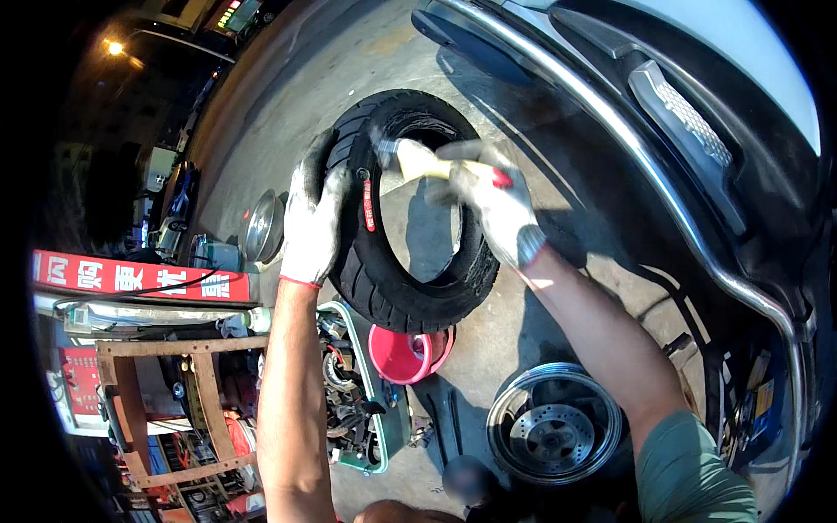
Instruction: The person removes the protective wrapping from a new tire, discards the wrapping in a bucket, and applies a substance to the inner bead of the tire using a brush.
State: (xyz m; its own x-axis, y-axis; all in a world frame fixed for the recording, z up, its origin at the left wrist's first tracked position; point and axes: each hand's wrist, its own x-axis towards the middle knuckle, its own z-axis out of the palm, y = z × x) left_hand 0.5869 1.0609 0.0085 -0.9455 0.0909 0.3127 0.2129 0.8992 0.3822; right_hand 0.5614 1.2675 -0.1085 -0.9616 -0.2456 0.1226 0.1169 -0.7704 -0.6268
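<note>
A black tyre (410, 301) with a red label on its sidewall is held up in front of me, its round opening facing me. My left hand (314, 213), in a white work glove darkened at the fingers, is closed on the tyre's left side, across the tread. In my gloved right hand (506, 209) is a paintbrush (418, 161) with a pale handle and a metal band. Its bristles point left and lie at the upper left inner edge of the tyre, slightly blurred. The right-hand fingers are wrapped round the handle.
Below the tyre stands a pink bucket (397, 359). A wheel rim with a brake disc (554, 429) lies at the lower right. Left of the bucket are a green-edged bin (377, 436) of parts and a brown rack (209, 405). A vehicle's chrome bar (602, 96) bounds the right side.
</note>
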